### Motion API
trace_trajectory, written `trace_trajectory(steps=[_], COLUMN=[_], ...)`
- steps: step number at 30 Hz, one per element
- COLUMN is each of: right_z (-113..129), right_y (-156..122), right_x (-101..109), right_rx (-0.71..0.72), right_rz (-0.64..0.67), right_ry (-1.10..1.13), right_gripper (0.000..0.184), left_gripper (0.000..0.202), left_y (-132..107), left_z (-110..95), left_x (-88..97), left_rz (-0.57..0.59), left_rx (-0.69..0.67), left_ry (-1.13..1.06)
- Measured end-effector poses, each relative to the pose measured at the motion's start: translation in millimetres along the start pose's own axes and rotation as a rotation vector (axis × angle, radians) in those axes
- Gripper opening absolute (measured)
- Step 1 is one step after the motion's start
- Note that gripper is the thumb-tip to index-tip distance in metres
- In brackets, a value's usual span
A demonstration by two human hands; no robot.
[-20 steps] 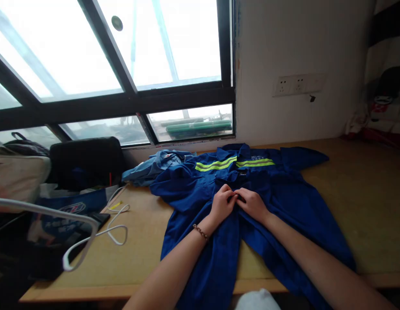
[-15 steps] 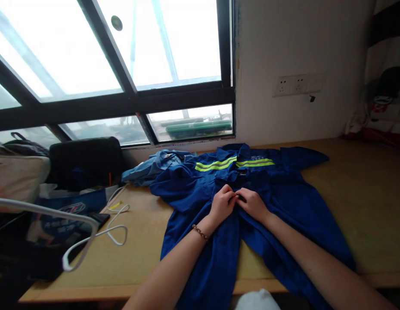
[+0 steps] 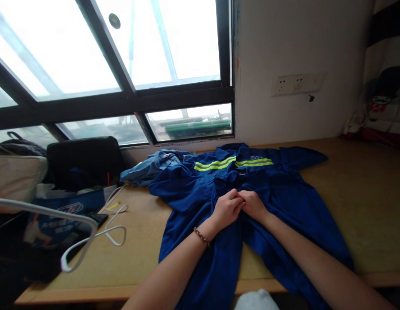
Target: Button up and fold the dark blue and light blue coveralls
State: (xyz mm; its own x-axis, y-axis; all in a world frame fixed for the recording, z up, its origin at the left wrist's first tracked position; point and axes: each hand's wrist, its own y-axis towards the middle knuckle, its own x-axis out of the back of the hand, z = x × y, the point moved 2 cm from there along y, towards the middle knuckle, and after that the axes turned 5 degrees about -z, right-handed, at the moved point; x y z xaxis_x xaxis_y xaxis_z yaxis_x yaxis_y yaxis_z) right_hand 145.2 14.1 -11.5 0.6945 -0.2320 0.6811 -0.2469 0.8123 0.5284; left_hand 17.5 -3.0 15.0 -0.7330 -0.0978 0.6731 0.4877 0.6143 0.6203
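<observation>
Dark blue work trousers [image 3: 303,219] lie over the table with their legs toward me, one leg hanging past the front edge. At the front below the waistband, my left hand [image 3: 228,208] and my right hand [image 3: 254,206] meet, fingers closed in a pinch on the trouser cloth. The fingertips touch, hiding the exact bit of cloth between them. Beyond the trousers lies a matching blue work jacket [image 3: 215,154], spread flat with yellow-green and grey reflective bands across its chest. Its lower part is covered by the trousers.
A lighter blue garment [image 3: 154,167] lies crumpled by the window at the jacket's left. A white cable [image 3: 120,226] loops over the left side of the wooden table [image 3: 138,254]. Bags and a black case [image 3: 85,161] stand at the far left. Sockets [image 3: 290,84] sit on the wall.
Both hands have moved slightly toward me and to the right along the trouser front, fingers closer together. The left hand has turned a little over the cloth. The garments lie nearly as before.
</observation>
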Motion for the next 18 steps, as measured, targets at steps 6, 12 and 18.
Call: trace_trajectory(steps=[6, 12, 18], right_z=[-10.4, -59.5, -104.1], right_y=[10.5, 16.5, 0.1], right_x=[22.3, 55.5, 76.2], right_rx=[-0.243, -0.639, -0.736], right_rz=[-0.271, -0.565, -0.678], right_ry=[0.098, 0.323, 0.318], right_gripper=[0.031, 0.048, 0.048], left_gripper=[0.034, 0.030, 0.031], left_y=[5.0, 7.5, 5.2], left_z=[1.3, 2.6, 8.4], left_x=[2.0, 0.5, 4.9], left_rz=[0.039, 0.399, 0.405], left_rx=[0.219, 0.244, 0.171], left_ry=[-0.151, -0.220, 0.173])
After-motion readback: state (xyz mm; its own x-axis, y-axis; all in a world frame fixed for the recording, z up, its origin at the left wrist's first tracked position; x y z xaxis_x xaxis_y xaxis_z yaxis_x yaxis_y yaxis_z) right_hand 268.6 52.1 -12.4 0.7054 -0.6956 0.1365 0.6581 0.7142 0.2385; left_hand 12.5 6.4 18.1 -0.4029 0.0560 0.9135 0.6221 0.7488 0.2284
